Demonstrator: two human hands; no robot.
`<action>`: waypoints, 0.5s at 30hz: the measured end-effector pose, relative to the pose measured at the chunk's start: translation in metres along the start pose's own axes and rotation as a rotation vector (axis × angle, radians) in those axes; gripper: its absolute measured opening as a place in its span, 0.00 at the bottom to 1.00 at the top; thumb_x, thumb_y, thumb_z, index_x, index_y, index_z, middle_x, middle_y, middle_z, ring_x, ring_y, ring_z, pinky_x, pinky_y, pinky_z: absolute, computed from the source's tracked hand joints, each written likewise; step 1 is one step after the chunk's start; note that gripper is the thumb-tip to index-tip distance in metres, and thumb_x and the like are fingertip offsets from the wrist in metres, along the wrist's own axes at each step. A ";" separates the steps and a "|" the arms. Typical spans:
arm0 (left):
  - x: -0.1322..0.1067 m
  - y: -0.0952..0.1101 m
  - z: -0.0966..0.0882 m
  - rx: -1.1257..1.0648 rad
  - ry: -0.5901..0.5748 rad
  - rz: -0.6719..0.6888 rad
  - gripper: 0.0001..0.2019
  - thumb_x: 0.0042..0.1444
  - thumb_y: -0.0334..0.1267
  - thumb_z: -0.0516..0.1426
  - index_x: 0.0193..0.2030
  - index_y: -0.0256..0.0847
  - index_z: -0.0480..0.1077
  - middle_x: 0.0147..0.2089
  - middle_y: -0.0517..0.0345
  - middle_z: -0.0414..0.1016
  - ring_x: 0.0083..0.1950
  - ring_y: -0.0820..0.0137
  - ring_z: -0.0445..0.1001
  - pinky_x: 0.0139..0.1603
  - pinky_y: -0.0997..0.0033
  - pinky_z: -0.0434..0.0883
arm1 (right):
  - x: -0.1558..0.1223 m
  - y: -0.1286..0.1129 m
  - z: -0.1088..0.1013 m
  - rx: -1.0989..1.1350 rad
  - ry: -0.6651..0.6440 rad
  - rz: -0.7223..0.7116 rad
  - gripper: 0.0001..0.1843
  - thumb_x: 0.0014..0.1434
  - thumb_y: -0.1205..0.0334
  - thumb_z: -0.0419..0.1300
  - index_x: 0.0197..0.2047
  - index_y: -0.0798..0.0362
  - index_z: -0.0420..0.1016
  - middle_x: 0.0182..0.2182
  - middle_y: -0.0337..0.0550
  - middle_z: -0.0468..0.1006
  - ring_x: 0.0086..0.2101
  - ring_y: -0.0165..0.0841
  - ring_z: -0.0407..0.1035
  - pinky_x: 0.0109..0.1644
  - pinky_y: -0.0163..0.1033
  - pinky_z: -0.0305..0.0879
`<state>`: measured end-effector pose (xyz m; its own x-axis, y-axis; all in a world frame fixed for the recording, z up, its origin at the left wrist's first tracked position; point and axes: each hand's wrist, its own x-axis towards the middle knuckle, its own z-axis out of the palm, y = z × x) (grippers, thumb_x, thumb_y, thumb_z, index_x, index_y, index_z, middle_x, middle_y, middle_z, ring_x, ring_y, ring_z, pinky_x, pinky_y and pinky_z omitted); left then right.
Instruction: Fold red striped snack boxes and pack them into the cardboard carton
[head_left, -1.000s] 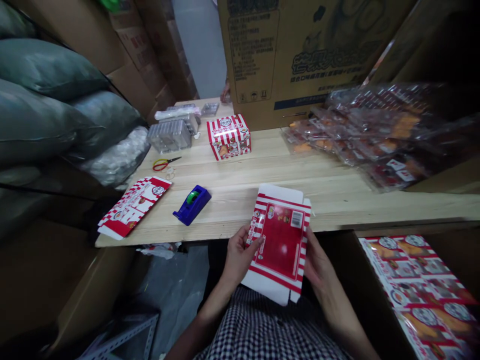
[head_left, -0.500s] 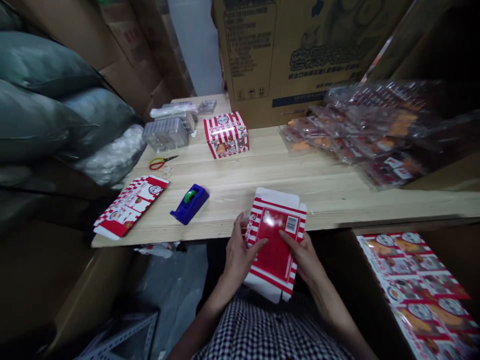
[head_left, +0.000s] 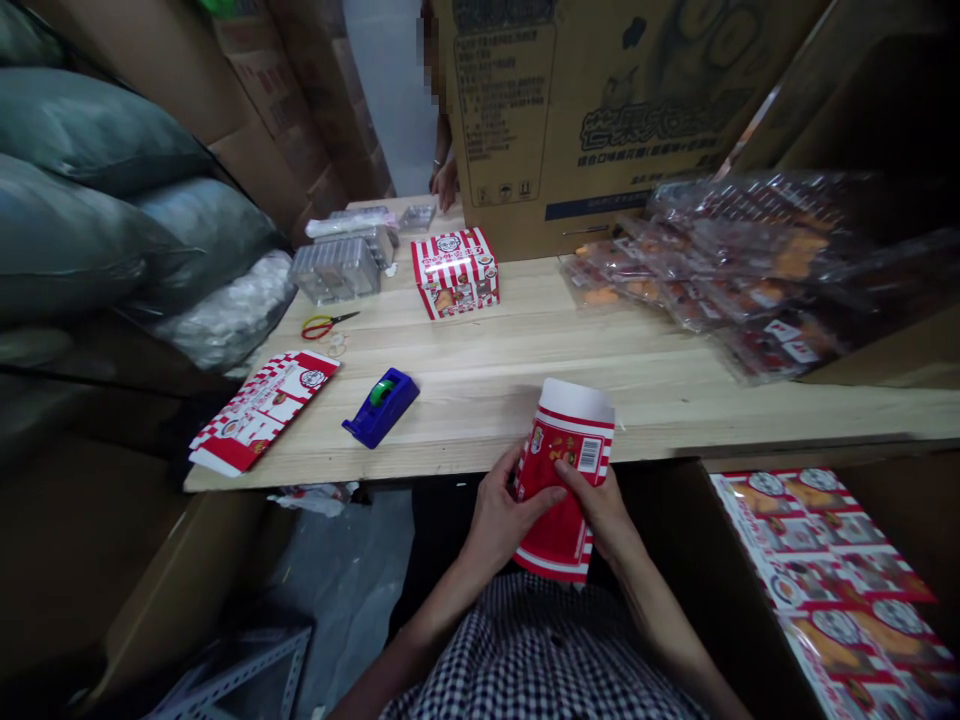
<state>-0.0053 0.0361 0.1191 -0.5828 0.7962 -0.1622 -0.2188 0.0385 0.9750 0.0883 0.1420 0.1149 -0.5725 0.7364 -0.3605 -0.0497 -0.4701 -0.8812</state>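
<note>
Between both hands, over the table's front edge, is a red and white striped carton [head_left: 555,520] with a barcode and a white flap at its far end. My left hand [head_left: 504,515] grips its left side, thumb lying across the red panel. On the right side, my right hand [head_left: 600,505] holds it with the thumb on top near the barcode. The carton's panels are bowed between the hands. Fingers underneath are hidden. Left of the hands stands a blue tape dispenser [head_left: 382,408] with a green roll.
A flat carton [head_left: 262,410] and scissors [head_left: 328,324] lie at left. Behind are an assembled striped box [head_left: 455,272], clear plastic cases [head_left: 335,268] and a person's hand [head_left: 445,185]. Plastic-wrapped packs [head_left: 750,260] are piled right. An open box with printed cartons [head_left: 832,570] sits lower right.
The held carton has narrowed and its sides have bent as my hands squeeze it; my left hand has moved right. Another person's hand has appeared at the table's far end.
</note>
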 end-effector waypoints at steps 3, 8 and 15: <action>0.002 -0.001 0.000 0.046 0.048 0.017 0.23 0.50 0.42 0.69 0.53 0.41 0.74 0.57 0.48 0.77 0.60 0.57 0.75 0.61 0.60 0.72 | 0.004 0.006 0.003 -0.030 0.026 -0.026 0.26 0.44 0.49 0.76 0.44 0.53 0.80 0.41 0.48 0.85 0.42 0.46 0.80 0.51 0.51 0.74; 0.011 -0.011 -0.016 -0.176 0.085 -0.148 0.23 0.50 0.43 0.69 0.51 0.40 0.70 0.48 0.50 0.81 0.43 0.61 0.81 0.46 0.61 0.77 | 0.002 0.005 -0.006 0.077 -0.094 0.144 0.28 0.45 0.49 0.76 0.48 0.51 0.78 0.43 0.48 0.85 0.43 0.48 0.80 0.51 0.52 0.74; 0.007 -0.011 -0.022 -0.179 -0.035 -0.098 0.20 0.57 0.42 0.65 0.55 0.42 0.70 0.54 0.50 0.79 0.52 0.61 0.79 0.56 0.61 0.73 | 0.000 0.012 -0.018 0.178 -0.144 0.232 0.28 0.48 0.46 0.74 0.49 0.48 0.78 0.45 0.48 0.84 0.46 0.50 0.79 0.52 0.55 0.74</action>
<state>-0.0237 0.0279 0.1040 -0.5250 0.8145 -0.2468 -0.4110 0.0113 0.9115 0.1019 0.1453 0.0989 -0.6949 0.5289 -0.4871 -0.0394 -0.7044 -0.7087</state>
